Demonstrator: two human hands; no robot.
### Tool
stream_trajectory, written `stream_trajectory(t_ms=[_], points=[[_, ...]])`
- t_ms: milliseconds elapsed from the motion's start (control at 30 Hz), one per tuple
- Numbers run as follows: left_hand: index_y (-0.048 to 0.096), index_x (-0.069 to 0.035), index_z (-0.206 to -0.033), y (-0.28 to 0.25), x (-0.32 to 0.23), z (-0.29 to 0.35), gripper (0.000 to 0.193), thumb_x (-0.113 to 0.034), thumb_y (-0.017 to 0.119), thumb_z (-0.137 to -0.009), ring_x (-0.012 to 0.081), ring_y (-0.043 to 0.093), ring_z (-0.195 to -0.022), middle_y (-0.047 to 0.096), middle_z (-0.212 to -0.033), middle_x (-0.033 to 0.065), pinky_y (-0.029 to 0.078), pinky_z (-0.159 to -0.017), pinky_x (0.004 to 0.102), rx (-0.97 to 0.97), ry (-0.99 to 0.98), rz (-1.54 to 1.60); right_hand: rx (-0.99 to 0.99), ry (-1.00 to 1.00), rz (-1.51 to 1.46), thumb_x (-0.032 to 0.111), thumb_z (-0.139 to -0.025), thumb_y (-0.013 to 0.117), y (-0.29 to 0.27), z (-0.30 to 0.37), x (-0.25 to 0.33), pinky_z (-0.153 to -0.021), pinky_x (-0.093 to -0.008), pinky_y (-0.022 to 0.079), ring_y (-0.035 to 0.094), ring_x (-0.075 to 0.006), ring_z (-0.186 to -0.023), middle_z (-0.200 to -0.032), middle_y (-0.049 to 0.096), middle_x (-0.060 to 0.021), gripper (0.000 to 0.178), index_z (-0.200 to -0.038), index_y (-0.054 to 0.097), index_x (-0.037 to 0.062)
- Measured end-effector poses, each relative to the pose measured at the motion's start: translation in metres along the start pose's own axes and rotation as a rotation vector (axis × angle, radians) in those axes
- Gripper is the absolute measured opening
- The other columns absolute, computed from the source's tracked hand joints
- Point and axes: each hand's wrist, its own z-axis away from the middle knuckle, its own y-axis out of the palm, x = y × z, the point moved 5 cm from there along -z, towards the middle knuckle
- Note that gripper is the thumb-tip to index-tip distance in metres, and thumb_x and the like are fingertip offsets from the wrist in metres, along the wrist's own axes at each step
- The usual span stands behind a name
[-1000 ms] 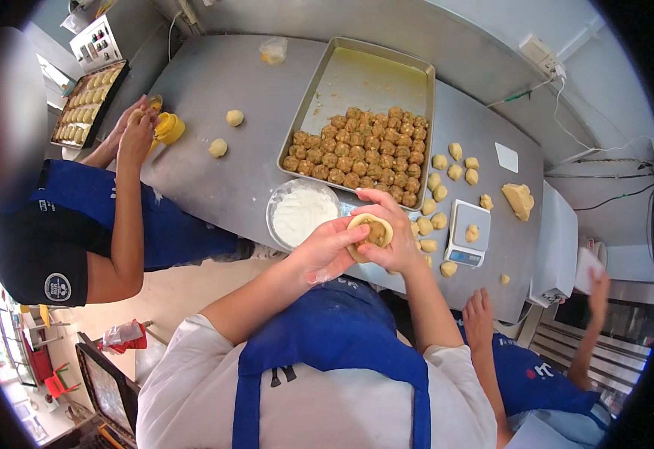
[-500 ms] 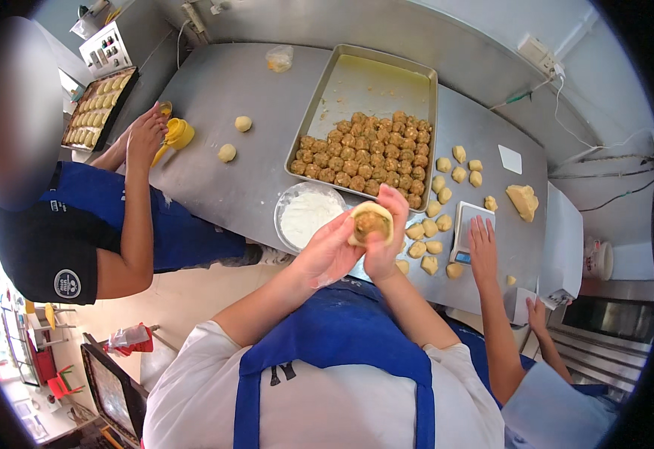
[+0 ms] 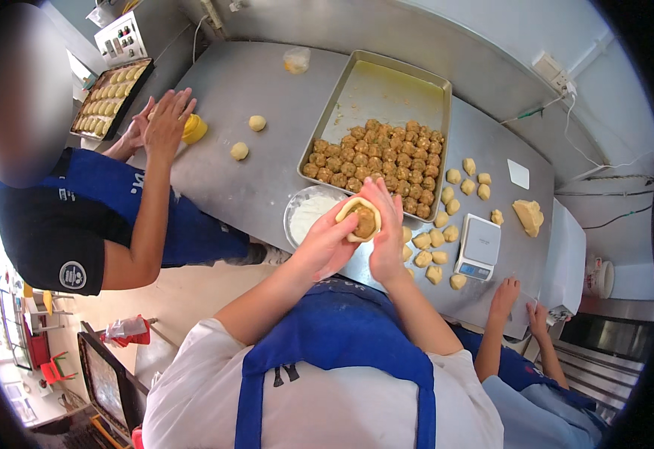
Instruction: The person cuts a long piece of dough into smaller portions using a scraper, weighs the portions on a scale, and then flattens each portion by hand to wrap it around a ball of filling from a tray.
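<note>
1. Now, compared with half a second ago, the right co-worker's hand [image 3: 503, 297] is off the scale [image 3: 482, 238] and near the desk edge; the left co-worker's hands [image 3: 166, 123] are brought palm to palm beside a yellow cup [image 3: 194, 129].
2. The dough wrapper [image 3: 349, 204] is in the person's two hands, above the near edge of the metal desk [image 3: 267, 90], its open mouth facing up toward the head, with brown filling [image 3: 364, 218] inside; it is roughly round, without a clear long axis.
3. Grip: the left hand [image 3: 324, 245] pinches the wrapper, thumb at its inner edge; the right hand [image 3: 384, 232] lays straight fingers along its right side, but whether it pinches I cannot tell.
4. On the desk are a tray [image 3: 394, 90] of filling balls [image 3: 387, 153], a bowl [image 3: 290, 215] of white powder and yellow dough pieces [image 3: 437, 237].
5. Pale walls [image 3: 491, 26] rise behind.
</note>
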Motion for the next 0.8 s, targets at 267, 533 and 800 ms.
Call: stream_trajectory(t_ms=[267, 533, 800], points=[[0.025, -0.007, -0.153, 0.018, 0.007, 0.003, 0.055, -0.016, 0.046, -0.103, 0.0253, 0.042, -0.137, 0.039, -0.147, 0.0130, 0.034, -0.115, 0.0415, -0.031, -0.092, -0.045, -0.097, 0.063, -0.160, 0.020, -0.087, 0.048, -0.004, 0.002, -0.014, -0.115, -0.0502, 0.024, 0.038, -0.0367, -0.139, -0.127, 0.063, -0.0127, 0.035, -0.113, 0.065, 0.0049], [0.026, -0.007, -0.151, -0.001, 0.001, 0.000, 0.052, -0.018, 0.043, -0.104, 0.0245, 0.042, -0.137, 0.040, -0.148, 0.0128, 0.033, -0.115, 0.0391, 0.009, -0.066, -0.135, 0.030, -0.065, 0.181, 0.017, -0.086, 0.048, 0.006, -0.017, 0.001, -0.114, -0.0530, 0.027, 0.051, -0.0361, -0.129, -0.121, 0.067, -0.0134, 0.030, -0.106, 0.067, 0.0039], [0.024, -0.007, -0.153, 0.010, -0.007, -0.009, 0.057, -0.017, 0.047, -0.102, 0.0218, 0.039, -0.139, 0.038, -0.149, 0.0106, 0.032, -0.115, 0.0402, 0.120, 0.121, -0.233, -0.295, -0.064, -0.176, 0.019, -0.088, 0.049, 0.023, -0.029, 0.009, -0.115, -0.0499, 0.026, 0.047, -0.0391, -0.133, -0.119, 0.067, -0.0149, 0.033, -0.108, 0.066, -0.0003]])
